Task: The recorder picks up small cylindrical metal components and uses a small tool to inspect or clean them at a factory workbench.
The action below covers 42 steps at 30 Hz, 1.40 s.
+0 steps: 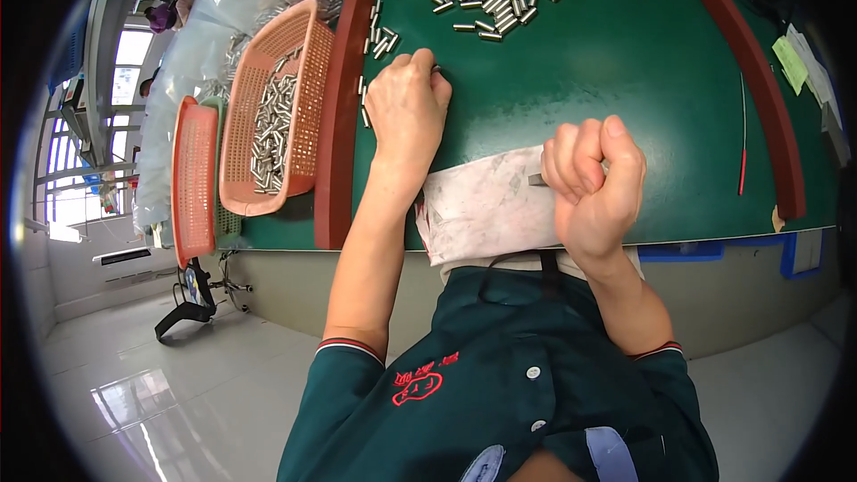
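Note:
My left hand (pixel 406 112) is closed near the left side of the green work surface (pixel 652 71). A small dark end shows by its thumb and forefinger, but I cannot make out what it is. Over a stained white cloth (pixel 491 205) at the front edge, my right hand (pixel 596 187) is curled shut. From its fingers juts the end of a small metal cylinder (pixel 536 180). Many like it, shiny metal cylinders (pixel 504 9), lie heaped at the far side, and several more (pixel 382 42) lie along the left rim beyond my left hand.
A red-brown raised frame (pixel 335 143) borders the surface. Left of it stands a pink basket (pixel 312 116) holding metal cylinders, beside a red basket (pixel 192 178) and clear plastic bags (pixel 241 0). A thin red-handled tool (pixel 743 161) lies at the right.

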{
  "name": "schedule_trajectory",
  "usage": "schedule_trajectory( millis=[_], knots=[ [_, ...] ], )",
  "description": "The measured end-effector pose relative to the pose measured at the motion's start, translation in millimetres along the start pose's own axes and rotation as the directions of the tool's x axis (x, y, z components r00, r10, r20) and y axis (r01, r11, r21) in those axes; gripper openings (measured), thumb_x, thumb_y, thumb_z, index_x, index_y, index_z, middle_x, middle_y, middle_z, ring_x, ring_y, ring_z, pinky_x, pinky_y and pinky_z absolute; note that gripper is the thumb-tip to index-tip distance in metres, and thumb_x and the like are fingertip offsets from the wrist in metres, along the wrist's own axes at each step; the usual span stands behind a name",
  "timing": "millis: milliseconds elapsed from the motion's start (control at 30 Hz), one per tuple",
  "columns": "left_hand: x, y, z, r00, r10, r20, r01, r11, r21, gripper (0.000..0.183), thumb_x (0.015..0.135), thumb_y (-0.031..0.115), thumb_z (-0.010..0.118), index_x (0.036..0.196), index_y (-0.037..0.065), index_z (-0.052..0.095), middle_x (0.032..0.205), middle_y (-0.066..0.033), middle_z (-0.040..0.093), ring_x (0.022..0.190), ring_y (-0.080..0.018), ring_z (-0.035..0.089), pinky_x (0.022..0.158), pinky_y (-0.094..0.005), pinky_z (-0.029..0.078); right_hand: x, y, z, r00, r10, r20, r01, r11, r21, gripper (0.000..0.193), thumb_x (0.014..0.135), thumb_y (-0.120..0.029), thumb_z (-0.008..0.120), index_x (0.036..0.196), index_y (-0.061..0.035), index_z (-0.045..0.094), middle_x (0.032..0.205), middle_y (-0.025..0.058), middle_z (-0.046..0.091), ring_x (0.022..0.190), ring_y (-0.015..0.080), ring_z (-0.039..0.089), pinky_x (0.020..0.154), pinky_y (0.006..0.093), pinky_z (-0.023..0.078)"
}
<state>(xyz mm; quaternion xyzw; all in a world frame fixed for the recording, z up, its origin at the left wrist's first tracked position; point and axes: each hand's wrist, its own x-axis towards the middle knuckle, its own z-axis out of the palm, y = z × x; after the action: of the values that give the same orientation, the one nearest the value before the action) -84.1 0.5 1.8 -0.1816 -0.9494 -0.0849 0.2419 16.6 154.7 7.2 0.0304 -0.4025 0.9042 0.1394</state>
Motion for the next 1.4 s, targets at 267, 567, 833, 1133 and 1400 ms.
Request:
schedule_trajectory(
  millis=[267,567,833,1133,1400],
  knots=[
    [0,-3,3,0.999,0.047,-0.022,-0.047,0.998,-0.029,0.006,0.065,0.002,0.059,0.068,0.001,0.054,0.064,-0.0152,0.056,0.058,-0.0328,0.056,0.053,-0.0417,0.045,0,1,0,1.000,-0.013,-0.021,0.014,1.000,0.028,0.042,0.090,-0.024,0.027,0.050,-0.0121,0.026,0.043,-0.0026,0.024,0.040,0.0066,0.016,0.039,0.0241,0.015],
    [-6,1,-13,0.999,0.054,-0.008,-0.054,0.987,-0.154,0.008,0.065,-0.001,0.058,0.073,0.000,0.057,0.068,-0.0139,0.058,0.060,-0.0307,0.058,0.055,-0.0377,0.046,0,2,-1,0.999,-0.026,-0.021,0.027,0.995,0.096,0.039,0.089,-0.014,0.031,0.050,-0.0081,0.025,0.044,-0.0013,0.026,0.040,0.0064,0.022,0.039,0.0238,0.018],
    [-58,46,-48,0.954,0.296,0.045,-0.228,0.818,-0.528,0.024,0.059,-0.006,0.063,0.082,0.002,0.060,0.078,-0.0076,0.059,0.066,-0.0237,0.057,0.057,-0.0322,0.047,0,5,-3,0.999,-0.012,-0.032,0.015,0.995,0.103,0.038,0.089,-0.015,0.031,0.052,-0.0083,0.026,0.046,-0.0019,0.026,0.042,0.0060,0.022,0.039,0.0236,0.018],
    [-78,42,-45,0.982,0.178,0.063,-0.101,0.776,-0.622,0.026,0.061,-0.001,0.068,0.086,0.001,0.061,0.088,-0.0090,0.058,0.072,-0.0239,0.055,0.061,-0.0319,0.045,3,4,-3,0.998,0.020,-0.056,-0.010,0.987,0.161,0.040,0.090,-0.017,0.031,0.050,-0.0092,0.026,0.045,-0.0024,0.025,0.041,0.0061,0.020,0.039,0.0235,0.018],
    [-77,37,-47,0.990,0.141,0.030,-0.100,0.818,-0.566,0.018,0.061,-0.002,0.068,0.077,0.002,0.061,0.074,-0.0067,0.055,0.067,-0.0207,0.050,0.057,-0.0298,0.040,4,2,-3,0.997,0.041,-0.067,-0.029,0.985,0.172,0.042,0.090,-0.020,0.031,0.049,-0.0106,0.026,0.043,-0.0022,0.025,0.040,0.0064,0.017,0.037,0.0236,0.016]
  ],
)
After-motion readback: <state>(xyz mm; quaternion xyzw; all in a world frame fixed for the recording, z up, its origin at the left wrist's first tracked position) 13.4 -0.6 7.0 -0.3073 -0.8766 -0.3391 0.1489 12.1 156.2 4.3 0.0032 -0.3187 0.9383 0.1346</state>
